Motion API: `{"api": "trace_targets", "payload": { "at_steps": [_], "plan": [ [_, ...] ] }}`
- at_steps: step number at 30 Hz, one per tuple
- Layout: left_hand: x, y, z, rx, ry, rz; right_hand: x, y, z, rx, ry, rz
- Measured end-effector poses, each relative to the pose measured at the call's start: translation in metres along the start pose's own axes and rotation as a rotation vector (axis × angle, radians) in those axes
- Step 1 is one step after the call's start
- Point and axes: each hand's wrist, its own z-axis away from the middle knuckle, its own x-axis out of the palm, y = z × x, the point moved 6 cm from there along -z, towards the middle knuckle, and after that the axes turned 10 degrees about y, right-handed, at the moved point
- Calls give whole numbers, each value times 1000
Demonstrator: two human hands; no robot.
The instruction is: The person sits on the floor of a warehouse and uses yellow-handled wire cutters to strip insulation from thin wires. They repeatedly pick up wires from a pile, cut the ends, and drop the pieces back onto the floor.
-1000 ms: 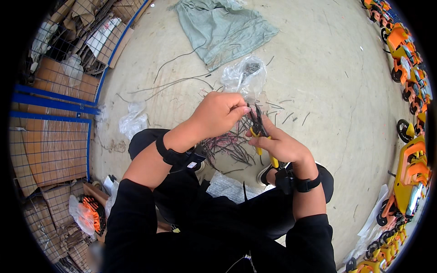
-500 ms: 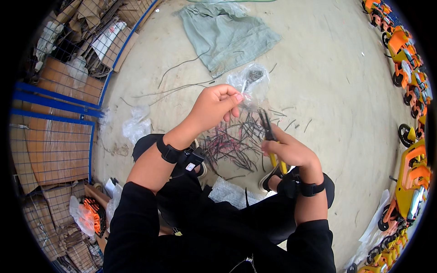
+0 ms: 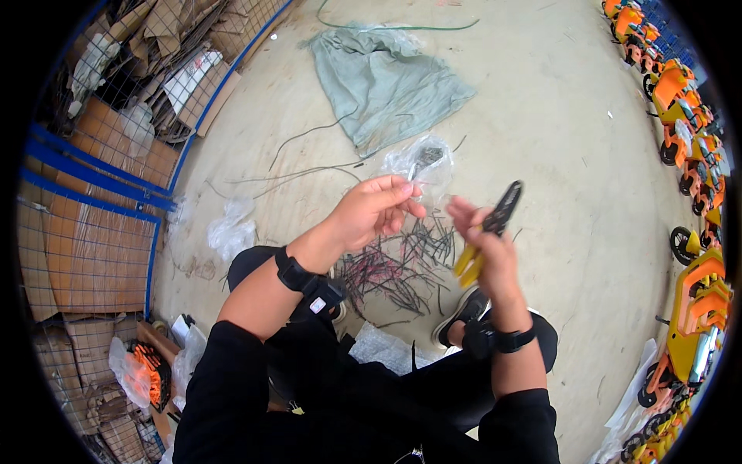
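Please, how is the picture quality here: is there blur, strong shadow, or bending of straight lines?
Head view: even, soft light on the concrete floor, no hard shadows or glare. The right hand with its yellow-handled pliers is slightly smeared; the left hand and the pile of cut wires are sharper. Fisheye distortion bends the blue cage frame toward the dark rim.

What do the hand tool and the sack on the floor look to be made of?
Hand tool: apparently dark matte metal at the head, with yellow handles that look plastic-coated. Sack: seemingly woven plastic or cloth, grey-green, dull, limp and creased.
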Motion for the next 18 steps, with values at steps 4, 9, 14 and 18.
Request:
{"api": "trace_targets", "payload": {
  "at_steps": [4, 9, 14, 18],
  "plan": [
    [13, -13, 0, -75, -23, 109, 25, 38, 13, 120, -128, -9],
    [10, -9, 0, -62, -66, 120, 35, 41, 19, 252, -120, -102],
    [-1, 1, 0, 17, -71, 94, 40, 27, 25, 436, -164, -196],
    [-3, -1, -2, 52, -16, 18, 37, 28, 28, 551, -268, -117]
  ]
}}
